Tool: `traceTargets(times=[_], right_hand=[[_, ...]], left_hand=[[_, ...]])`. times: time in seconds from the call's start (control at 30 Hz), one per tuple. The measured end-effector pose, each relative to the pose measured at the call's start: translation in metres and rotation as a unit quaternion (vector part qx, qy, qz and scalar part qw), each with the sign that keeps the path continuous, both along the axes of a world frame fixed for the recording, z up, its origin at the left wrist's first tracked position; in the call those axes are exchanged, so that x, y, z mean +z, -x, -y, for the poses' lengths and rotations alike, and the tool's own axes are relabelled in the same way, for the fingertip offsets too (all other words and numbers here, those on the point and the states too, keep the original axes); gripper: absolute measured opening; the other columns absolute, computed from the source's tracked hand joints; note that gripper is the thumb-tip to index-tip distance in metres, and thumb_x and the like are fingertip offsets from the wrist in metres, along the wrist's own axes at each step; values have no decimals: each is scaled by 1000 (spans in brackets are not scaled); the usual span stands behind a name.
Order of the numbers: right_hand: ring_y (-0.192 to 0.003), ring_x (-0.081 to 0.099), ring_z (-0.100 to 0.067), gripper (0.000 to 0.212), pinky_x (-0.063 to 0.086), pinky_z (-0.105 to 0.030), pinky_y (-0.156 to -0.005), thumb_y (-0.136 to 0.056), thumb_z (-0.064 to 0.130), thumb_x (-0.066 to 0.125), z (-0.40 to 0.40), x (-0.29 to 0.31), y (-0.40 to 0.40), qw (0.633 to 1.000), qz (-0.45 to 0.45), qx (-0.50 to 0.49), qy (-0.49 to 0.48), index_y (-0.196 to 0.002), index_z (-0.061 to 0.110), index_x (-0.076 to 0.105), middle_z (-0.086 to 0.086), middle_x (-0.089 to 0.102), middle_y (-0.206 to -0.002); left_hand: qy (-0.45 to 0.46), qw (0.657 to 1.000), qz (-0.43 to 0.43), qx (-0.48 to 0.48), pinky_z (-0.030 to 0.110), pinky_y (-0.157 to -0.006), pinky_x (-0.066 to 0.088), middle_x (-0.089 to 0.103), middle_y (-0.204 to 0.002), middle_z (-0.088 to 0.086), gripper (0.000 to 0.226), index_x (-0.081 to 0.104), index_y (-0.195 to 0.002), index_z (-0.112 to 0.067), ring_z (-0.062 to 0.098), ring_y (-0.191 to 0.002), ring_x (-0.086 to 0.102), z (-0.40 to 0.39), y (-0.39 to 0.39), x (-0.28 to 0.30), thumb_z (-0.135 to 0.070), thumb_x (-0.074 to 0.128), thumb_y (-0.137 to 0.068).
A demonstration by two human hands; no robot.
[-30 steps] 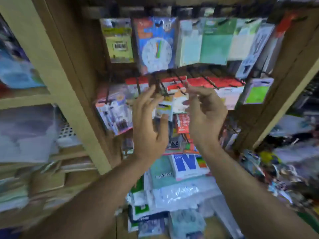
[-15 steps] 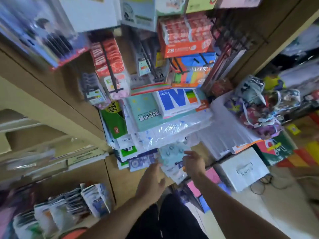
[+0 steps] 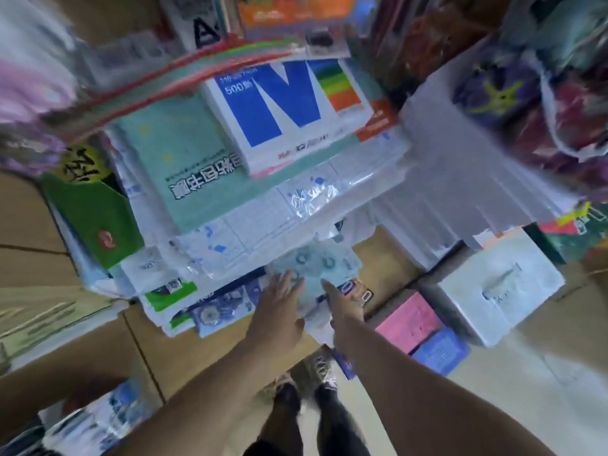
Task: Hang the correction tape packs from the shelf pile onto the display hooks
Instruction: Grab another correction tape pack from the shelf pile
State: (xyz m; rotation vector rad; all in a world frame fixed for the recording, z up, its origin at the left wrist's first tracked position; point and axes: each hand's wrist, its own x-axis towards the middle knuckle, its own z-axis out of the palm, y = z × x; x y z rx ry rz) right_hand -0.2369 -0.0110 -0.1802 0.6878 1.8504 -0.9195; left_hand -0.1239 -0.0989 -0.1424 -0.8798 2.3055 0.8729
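— Both hands have pushed farther into the pile since a moment ago?
— Yes. Left hand lies flat, fingers straight and spread, on the pale blue correction tape packs.
— And the right hand?
— Fingers extended along the packs' 3 o'clock edge; grip unclear through blur.
— Orientation?
— Glossy, flat blister cards, long axis roughly 9 to 3 o'clock, under the plastic-wrapped paper stack.

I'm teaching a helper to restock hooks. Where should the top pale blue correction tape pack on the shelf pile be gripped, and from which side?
Probably by its near edge, from the front. The top correction tape pack lies flat, its far end tucked under the plastic-wrapped paper stack, its near end overhanging. The left hand and right hand are already there, so pinch thumb over, fingers beneath, and slide it out toward you.
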Motion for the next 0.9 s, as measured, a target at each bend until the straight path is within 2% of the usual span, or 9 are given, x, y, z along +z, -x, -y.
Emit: traceTargets(times=[0.07,0.17,0.27,0.43,0.53,0.6,0.73,0.83,0.9], right_hand=[[-84,55,-26,77,47,-35,-71,-62,60,85,10,-7,2,999,-23,-38,5,-121,19,58,-4,59,-98],[-98,63,-27,70,49,-39,-91,-69,51,88,17,-5,4,993,-69,-94,13,-122,18,55,-6,66,-111],[-77,60,-9,42,46,-30,-73,-78,44,84,17,-6,4,992,-75,-74,76,-94,26,51,2,65,-93],[-91,74,-20,73,61,-34,-80,-52,52,97,34,-15,3,988,-44,-56,134,-108,30,55,-1,74,-106],[-87,76,-23,58,60,-27,-63,-63,32,96,33,-22,6,984,-44,-80,155,-106,27,56,-4,76,-99],[-89,77,-27,55,63,-33,-65,-66,23,94,28,-26,7,982,-37,-87,164,-111,21,63,-6,77,-102],[-89,78,-25,54,64,-43,-80,-69,10,91,12,-25,4,974,-29,-74,214,-116,17,64,-5,79,-104],[-95,77,-30,64,61,-50,-86,-70,9,92,-11,-15,2,970,-8,-49,239,-125,9,61,-8,78,-108],[-103,74,-38,68,57,-58,-91,-69,12,92,-31,3,2,966,16,-26,258,-129,5,59,-15,75,-115]], left_hand=[[15,1000,-7,9,48,-129,16,-10,-174,-1,85,1,-166,-27,24,-161,-8,2,0,-20,-31,58,-103],[25,996,-77,47,46,-127,27,-8,-174,-5,96,2,-166,-27,22,-161,-5,-3,-11,-43,-25,68,-97],[11,982,-145,117,38,-120,34,-1,-174,-7,99,11,-166,-28,20,-161,4,-10,-16,-54,-21,74,-91],[0,966,-185,183,36,-119,33,14,-173,-7,89,22,-164,-29,16,-159,14,-15,-10,-53,-22,73,-91],[0,963,-203,178,33,-120,36,22,-171,-12,79,29,-162,-31,9,-157,20,-14,-17,-53,-22,68,-93],[7,953,-233,193,29,-116,40,33,-166,-13,66,39,-157,-32,3,-152,28,-16,-23,-53,-28,64,-95],[13,885,-281,372,30,-102,52,57,-144,-5,54,58,-139,-21,8,-133,54,-26,-34,-45,-48,62,-92],[-54,775,-208,594,32,-96,49,56,-143,-3,46,57,-139,-17,18,-132,56,-23,-32,-34,-43,60,-101],[-93,727,-148,664,37,-97,46,57,-139,-3,55,56,-141,-15,23,-131,56,-18,-39,-31,-54,52,-101]])
